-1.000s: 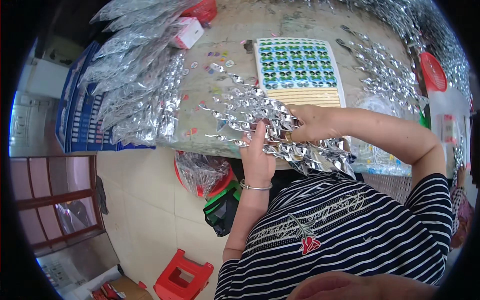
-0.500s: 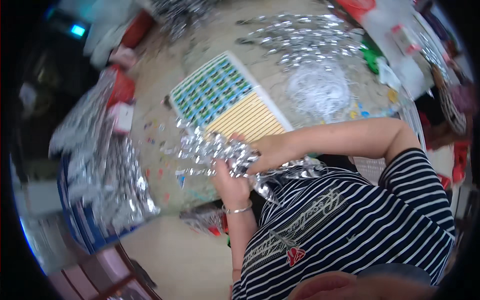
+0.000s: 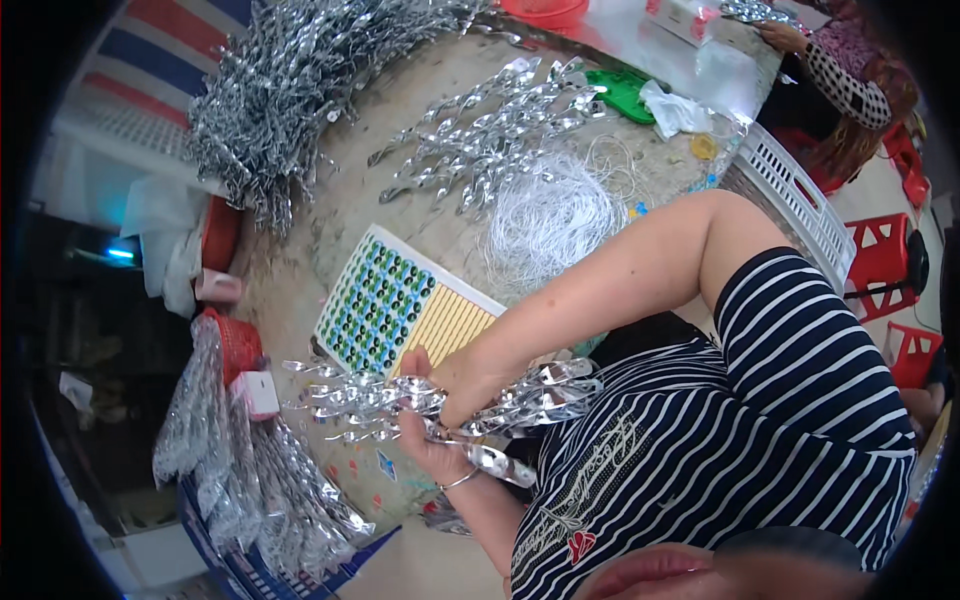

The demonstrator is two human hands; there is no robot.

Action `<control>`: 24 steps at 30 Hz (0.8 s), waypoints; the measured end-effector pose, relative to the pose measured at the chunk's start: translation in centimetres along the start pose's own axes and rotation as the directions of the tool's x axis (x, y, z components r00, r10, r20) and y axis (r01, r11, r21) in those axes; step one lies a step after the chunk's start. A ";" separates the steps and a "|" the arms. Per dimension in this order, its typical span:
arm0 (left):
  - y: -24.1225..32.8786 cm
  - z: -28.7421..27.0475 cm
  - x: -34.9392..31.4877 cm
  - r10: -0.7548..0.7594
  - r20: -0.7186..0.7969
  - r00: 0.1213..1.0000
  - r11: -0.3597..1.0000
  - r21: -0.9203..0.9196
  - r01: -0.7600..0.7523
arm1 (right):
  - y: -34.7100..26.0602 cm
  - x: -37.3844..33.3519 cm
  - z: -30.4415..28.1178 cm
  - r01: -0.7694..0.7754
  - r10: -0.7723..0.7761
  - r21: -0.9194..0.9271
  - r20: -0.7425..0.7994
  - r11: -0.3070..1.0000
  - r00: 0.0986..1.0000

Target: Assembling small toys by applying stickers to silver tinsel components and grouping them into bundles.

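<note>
A bunch of shiny silver twisted foil strips (image 3: 540,395) lies across both my hands, in front of my striped shirt. My left hand (image 3: 432,448), with a bangle at its wrist, grips the bunch from below, thumb up against the strips. From above, my right hand (image 3: 470,382) closes on the same bunch near its middle, and some of its fingers are hidden behind the foil. Just beyond the hands lies a sticker sheet (image 3: 368,305) with rows of round blue, green and black stickers; its other part (image 3: 450,335) shows yellow stripes.
Tangled white string (image 3: 550,225) lies beyond my right forearm, with loose silver strips (image 3: 500,130) behind it. A big silver heap (image 3: 290,100) sits at the far left. Bagged strips (image 3: 290,510) hang over a blue crate (image 3: 230,560). A co-worker's arm (image 3: 850,90) shows at far right.
The view has shifted, bringing the far-left heap and the co-worker more fully into sight. Both hands still hold the foil bunch, now stretched out straighter, with my right hand over it.
</note>
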State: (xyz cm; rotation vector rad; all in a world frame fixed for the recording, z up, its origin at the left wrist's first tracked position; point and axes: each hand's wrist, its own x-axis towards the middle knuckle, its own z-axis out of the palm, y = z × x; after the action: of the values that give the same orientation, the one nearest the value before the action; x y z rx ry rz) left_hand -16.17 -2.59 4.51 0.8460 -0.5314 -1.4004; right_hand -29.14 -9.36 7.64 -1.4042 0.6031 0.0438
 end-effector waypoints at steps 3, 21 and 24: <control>-0.3 -0.7 0.6 -0.037 0.094 0.995 0.999 -0.027 0.040 | 1.0 1.1 -0.4 0.014 -0.019 0.062 0.077 0.998 0.997; -1.3 2.6 0.1 0.141 0.059 0.988 0.985 0.093 -0.146 | 1.1 -5.7 -1.1 -0.006 0.009 0.016 -0.157 1.000 0.988; -1.6 4.4 0.0 0.182 -0.044 0.982 0.980 0.083 -0.178 | 2.0 -6.8 -1.4 -0.042 0.046 0.022 -0.179 0.999 0.983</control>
State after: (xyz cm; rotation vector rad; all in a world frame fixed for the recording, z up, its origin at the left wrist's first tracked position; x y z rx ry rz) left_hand -20.56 -3.36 6.00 0.8722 -0.6120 -1.1957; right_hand -36.19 -8.11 8.64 -1.3865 0.7820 -0.0533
